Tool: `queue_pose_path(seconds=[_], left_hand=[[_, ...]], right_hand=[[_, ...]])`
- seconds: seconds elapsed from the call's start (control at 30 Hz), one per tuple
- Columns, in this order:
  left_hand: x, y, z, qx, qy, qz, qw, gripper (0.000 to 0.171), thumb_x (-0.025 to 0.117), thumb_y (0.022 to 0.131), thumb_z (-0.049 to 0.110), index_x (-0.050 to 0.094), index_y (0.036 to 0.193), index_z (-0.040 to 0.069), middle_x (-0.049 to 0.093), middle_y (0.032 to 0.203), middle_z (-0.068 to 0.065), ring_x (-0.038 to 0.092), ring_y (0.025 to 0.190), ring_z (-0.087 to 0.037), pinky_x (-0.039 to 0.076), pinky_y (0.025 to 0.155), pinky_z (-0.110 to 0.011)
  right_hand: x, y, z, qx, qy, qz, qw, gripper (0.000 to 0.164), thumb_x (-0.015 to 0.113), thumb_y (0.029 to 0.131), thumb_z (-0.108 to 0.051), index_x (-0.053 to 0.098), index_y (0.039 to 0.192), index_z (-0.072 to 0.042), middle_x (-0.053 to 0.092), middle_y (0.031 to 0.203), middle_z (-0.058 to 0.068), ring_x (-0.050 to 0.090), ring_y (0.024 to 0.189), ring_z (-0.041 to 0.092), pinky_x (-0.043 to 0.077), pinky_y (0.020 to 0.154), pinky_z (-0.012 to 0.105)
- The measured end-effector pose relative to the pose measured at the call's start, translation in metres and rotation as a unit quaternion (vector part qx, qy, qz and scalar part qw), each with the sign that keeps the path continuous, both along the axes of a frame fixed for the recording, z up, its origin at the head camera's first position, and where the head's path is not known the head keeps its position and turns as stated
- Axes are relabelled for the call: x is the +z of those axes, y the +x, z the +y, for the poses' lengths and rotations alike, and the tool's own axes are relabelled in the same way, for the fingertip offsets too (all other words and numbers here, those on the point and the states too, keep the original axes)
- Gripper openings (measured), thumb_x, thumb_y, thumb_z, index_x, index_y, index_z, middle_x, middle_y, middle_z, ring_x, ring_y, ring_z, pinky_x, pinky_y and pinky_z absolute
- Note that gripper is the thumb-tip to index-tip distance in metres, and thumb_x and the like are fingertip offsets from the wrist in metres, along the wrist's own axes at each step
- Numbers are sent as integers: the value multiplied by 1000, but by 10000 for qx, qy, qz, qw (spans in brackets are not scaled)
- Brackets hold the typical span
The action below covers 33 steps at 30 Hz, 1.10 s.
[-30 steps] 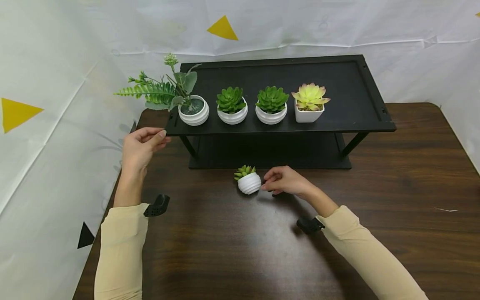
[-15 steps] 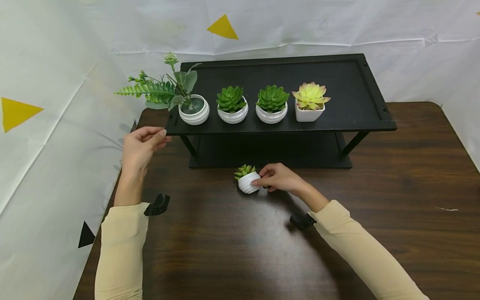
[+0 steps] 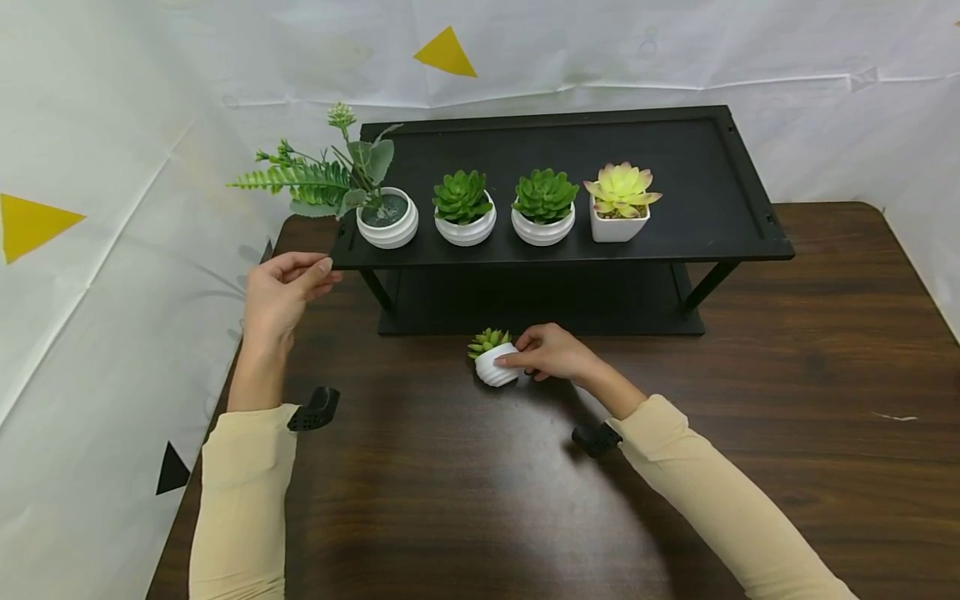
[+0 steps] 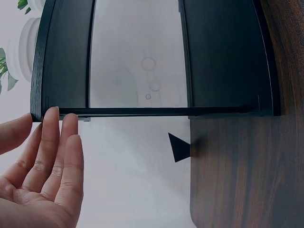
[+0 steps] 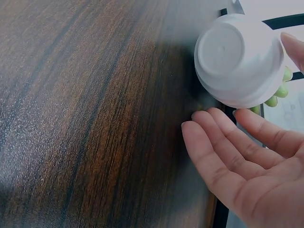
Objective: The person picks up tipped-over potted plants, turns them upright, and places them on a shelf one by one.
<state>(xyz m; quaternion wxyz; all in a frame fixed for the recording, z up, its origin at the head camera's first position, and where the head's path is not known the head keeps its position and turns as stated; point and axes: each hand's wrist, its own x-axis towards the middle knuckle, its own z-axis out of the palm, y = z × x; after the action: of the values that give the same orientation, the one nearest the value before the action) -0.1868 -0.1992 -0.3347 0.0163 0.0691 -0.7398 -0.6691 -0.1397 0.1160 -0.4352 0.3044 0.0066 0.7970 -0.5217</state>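
My left hand (image 3: 281, 292) pinches the front left corner of the black two-tier shelf (image 3: 570, 255), thumb to one side and fingertips to the other, as the left wrist view shows. On the table before the shelf, a small potted succulent (image 3: 491, 372) leans over to the left in its white ribbed pot. My right hand (image 3: 553, 352) has it between thumb and fingers from the right. In the right wrist view the white pot (image 5: 237, 61) turns its round base to the camera, thumb at one side and fingertips close under the other.
Along the top tier's front stand a fern-like plant (image 3: 388, 225) in a white pot, two green succulents (image 3: 465, 229) (image 3: 543, 229) in round pots and a yellow-green succulent (image 3: 618, 225) in a square pot. The brown wooden table (image 3: 420, 500) extends around the shelf, against white sheeting (image 3: 555, 50).
My right hand has moved left to the small tilted pot, and its thumb now lies across the pot's side. The left hand stays at the shelf corner.
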Motion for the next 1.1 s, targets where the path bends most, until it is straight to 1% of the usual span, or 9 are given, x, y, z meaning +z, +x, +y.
queue_pose_path(seconds=[0.1, 0.33, 0.43, 0.67, 0.83, 0.97, 1.1], left_hand=[[0, 0, 0, 19, -52, 0, 10000, 18, 65, 84, 4, 62, 97, -8, 68, 72, 1, 66, 67, -10, 54, 64, -19], [1, 1, -1, -72, 206, 9, 9998, 13, 65, 84, 4, 64, 93, -4, 68, 72, -1, 67, 67, -11, 53, 63, -18], [1, 1, -1, -104, 229, 6, 9997, 11, 66, 84, 3, 64, 92, -3, 68, 72, -1, 67, 68, -11, 53, 63, -17], [0, 2, -1, -108, 222, 18, 9997, 10, 65, 84, 3, 64, 91, -3, 68, 72, -1, 66, 67, -10, 53, 63, -17], [1, 2, 0, -99, 208, -4, 9997, 11, 65, 84, 3, 64, 92, -3, 68, 72, -1, 67, 68, -11, 53, 63, -17], [1, 2, 0, -95, 180, -32, 9998, 13, 66, 84, 3, 63, 94, -5, 68, 73, -1, 67, 69, -12, 53, 64, -17], [0, 2, 0, -93, 177, -39, 9998, 15, 65, 84, 3, 63, 95, -6, 68, 72, 0, 67, 69, -11, 53, 64, -17]], right_hand=[[-2, -1, -1, -2, 64, 16, 10000, 44, 71, 80, -31, 57, 103, 3, 60, 84, 8, 60, 78, 25, 54, 67, 36], [-3, -2, -4, -10, 182, 24, 9998, 44, 71, 80, -31, 57, 104, 3, 59, 85, 7, 59, 73, 24, 54, 65, 35], [-3, -2, -5, -26, 191, 33, 9998, 43, 71, 80, -30, 57, 103, 3, 59, 85, 7, 59, 73, 23, 54, 64, 35], [-2, -3, -7, -60, 187, 31, 9998, 41, 71, 80, -30, 58, 101, 3, 58, 85, 8, 59, 75, 25, 54, 63, 35], [-1, -3, -7, -42, 209, -6, 9998, 41, 71, 80, -32, 58, 99, 2, 58, 80, 9, 59, 72, 24, 54, 62, 35], [-2, -3, -8, 7, 190, -10, 9998, 39, 72, 79, -30, 60, 97, 2, 58, 78, 7, 59, 70, 22, 54, 61, 34], [-1, -3, -8, 117, 158, 38, 9998, 39, 74, 78, -28, 60, 98, 3, 60, 81, 7, 59, 70, 21, 54, 62, 34]])
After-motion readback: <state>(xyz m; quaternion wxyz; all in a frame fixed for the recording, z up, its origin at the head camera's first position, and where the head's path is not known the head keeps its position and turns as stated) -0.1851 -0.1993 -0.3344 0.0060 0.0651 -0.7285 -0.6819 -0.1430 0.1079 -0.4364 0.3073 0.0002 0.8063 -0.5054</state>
